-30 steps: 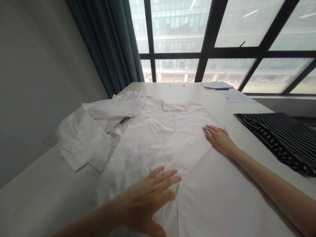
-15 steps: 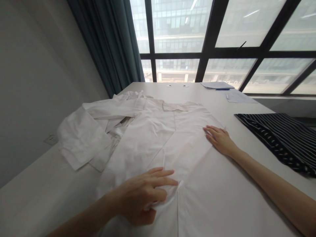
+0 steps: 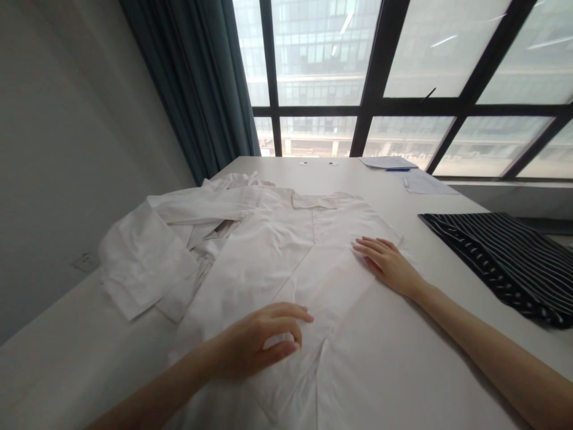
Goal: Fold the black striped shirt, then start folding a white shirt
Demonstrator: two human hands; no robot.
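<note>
A long white coat (image 3: 331, 280) lies spread on the table, collar at the far end, with a seam or front edge running down its middle. One of its sleeves (image 3: 143, 257) is bunched out to the left. Over the coat's lower middle is my left hand (image 3: 259, 334), fingers loosely bent and thumb apart from the index finger, with nothing seen in it. Whether it touches the cloth I cannot tell. Farther up, my right hand (image 3: 385, 263) rests palm down on the coat's right side, fingers stretched out.
Black-and-white striped cloth (image 3: 505, 257) lies folded on the right of the white table (image 3: 264, 164). Papers (image 3: 430, 182) and a blue pen (image 3: 397, 169) sit at the far right. More crumpled white fabric (image 3: 233, 179) is at the back left. A curtain and windows stand beyond.
My left hand has drawn its fingers in from a more spread pose and lifted slightly off the cloth. In the picture, my right hand is slightly lower and more to the left. The view has tilted up a little.
</note>
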